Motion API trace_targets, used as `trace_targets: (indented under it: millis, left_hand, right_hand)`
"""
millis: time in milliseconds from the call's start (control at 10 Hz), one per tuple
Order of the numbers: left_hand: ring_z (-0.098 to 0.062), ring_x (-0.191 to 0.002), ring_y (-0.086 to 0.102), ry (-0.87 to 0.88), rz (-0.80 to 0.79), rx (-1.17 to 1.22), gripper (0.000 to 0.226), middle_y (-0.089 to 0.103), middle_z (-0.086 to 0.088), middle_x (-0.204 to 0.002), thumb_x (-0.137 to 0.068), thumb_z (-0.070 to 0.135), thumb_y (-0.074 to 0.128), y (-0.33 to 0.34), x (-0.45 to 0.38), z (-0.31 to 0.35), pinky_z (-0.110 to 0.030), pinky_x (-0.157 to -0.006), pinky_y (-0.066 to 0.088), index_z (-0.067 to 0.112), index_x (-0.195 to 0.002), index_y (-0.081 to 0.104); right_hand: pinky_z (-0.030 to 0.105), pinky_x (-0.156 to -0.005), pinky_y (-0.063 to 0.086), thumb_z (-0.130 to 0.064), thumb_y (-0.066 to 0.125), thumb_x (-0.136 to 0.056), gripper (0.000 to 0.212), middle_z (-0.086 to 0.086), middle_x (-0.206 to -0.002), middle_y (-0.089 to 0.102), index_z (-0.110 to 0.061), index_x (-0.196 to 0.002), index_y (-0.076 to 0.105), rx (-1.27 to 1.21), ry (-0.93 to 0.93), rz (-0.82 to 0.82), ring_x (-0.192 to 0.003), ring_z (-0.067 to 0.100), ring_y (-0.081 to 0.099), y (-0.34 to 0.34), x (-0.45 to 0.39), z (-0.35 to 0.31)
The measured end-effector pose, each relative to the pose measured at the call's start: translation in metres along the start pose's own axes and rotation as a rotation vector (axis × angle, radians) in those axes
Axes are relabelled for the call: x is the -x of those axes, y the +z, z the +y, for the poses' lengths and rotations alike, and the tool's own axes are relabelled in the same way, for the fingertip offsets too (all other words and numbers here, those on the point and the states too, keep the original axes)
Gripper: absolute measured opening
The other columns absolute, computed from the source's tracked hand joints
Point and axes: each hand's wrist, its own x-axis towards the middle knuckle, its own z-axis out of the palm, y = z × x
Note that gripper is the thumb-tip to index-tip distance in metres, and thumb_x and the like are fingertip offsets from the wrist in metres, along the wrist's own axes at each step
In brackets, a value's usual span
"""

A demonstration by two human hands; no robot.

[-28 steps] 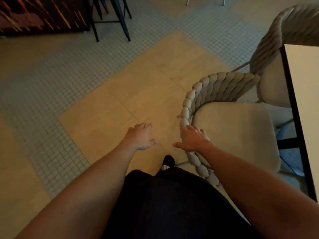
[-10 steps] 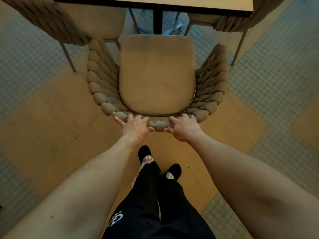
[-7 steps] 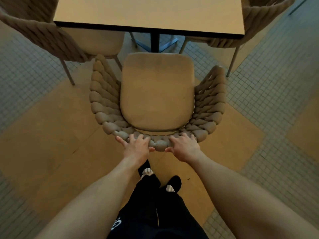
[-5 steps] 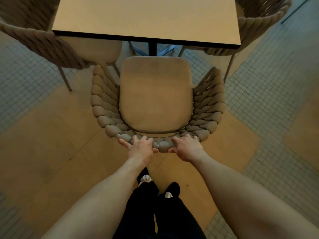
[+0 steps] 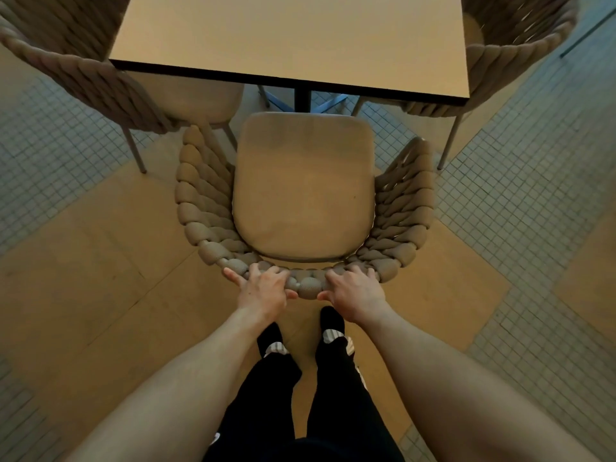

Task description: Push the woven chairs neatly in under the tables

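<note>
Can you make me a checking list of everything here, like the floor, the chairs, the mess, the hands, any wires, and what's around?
Surface: wood and small-tile floor; table top bare.
Job's things: middle chair faces the table, its seat not yet under it.
Clutter: nothing seen.
Grips: left hand and right hand both grip the chair's woven back rim.
Cables: nothing seen.
Surroundings: left chair and right chair stand at the table's sides.
</note>
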Motion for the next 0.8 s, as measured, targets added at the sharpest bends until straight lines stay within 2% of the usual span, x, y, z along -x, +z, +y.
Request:
trace_targets:
  millis: [100, 300, 500, 600, 700, 800]
  left_hand:
    - [-0.033, -0.133, 0.034, -0.027, 0.009, 0.021, 0.036, 0.058, 0.01, -0.128, -0.098, 0.05, 0.052, 0.0, 0.002, 0.001, -0.087, -0.101, 0.001, 0.031, -0.128, 0.059]
    - [-0.03, -0.139, 0.031, -0.1, -0.039, 0.005, 0.041, 0.052, 0.005, -0.139, -0.098, 0.053, 0.05, -0.006, 0.003, 0.01, -0.082, -0.107, 0.001, 0.03, -0.131, 0.054]
    - [-0.028, -0.145, 0.023, -0.111, -0.032, 0.011, 0.047, 0.048, 0.002, -0.145, -0.099, 0.053, 0.048, -0.005, 0.005, 0.012, -0.078, -0.111, 0.0, 0.027, -0.138, 0.049]
    - [-0.024, -0.145, 0.024, -0.12, -0.001, 0.053, 0.051, 0.044, 0.001, -0.147, -0.099, 0.055, 0.047, -0.005, 0.007, 0.008, -0.074, -0.115, 0.003, 0.026, -0.141, 0.048]
    - [-0.023, -0.149, 0.02, -0.149, 0.06, 0.114, 0.057, 0.035, -0.003, -0.155, -0.098, 0.056, 0.047, 0.002, 0.008, -0.002, -0.064, -0.12, 0.003, 0.025, -0.146, 0.045]
    - [-0.026, -0.151, 0.016, -0.161, 0.159, 0.196, 0.06, 0.026, -0.009, -0.162, -0.098, 0.052, 0.05, 0.008, 0.011, -0.012, -0.054, -0.123, 0.01, 0.024, -0.15, 0.043]
  right_hand:
    - [0.058, -0.108, 0.03, -0.06, 0.042, -0.103, 0.05, 0.008, -0.131, 0.061, -0.021, -0.134, 0.046, -0.019, -0.003, -0.014, -0.132, 0.03, 0.042, 0.0, -0.001, 0.0]
    - [0.063, -0.113, 0.024, -0.059, 0.04, -0.103, 0.057, 0.012, -0.138, 0.056, -0.022, -0.147, 0.039, -0.04, -0.001, -0.045, -0.138, 0.033, 0.038, 0.001, -0.001, 0.001]
    - [0.059, -0.112, 0.031, -0.058, 0.046, -0.101, 0.052, 0.011, -0.135, 0.057, -0.023, -0.139, 0.043, -0.032, -0.041, -0.083, -0.134, 0.033, 0.043, -0.008, 0.001, 0.008]
    - [0.057, -0.11, 0.033, -0.058, 0.047, -0.1, 0.051, 0.01, -0.135, 0.057, -0.023, -0.138, 0.044, -0.038, -0.058, -0.104, -0.134, 0.033, 0.043, -0.012, 0.002, 0.009]
    - [0.057, -0.11, 0.034, -0.058, 0.048, -0.1, 0.052, 0.01, -0.137, 0.056, -0.023, -0.138, 0.042, -0.004, -0.084, -0.112, -0.134, 0.033, 0.043, -0.012, 0.002, 0.008]
    - [0.056, -0.108, 0.035, -0.058, 0.049, -0.099, 0.053, 0.009, -0.138, 0.055, -0.025, -0.14, 0.041, 0.041, -0.106, -0.103, -0.133, 0.033, 0.044, -0.015, -0.002, 0.004]
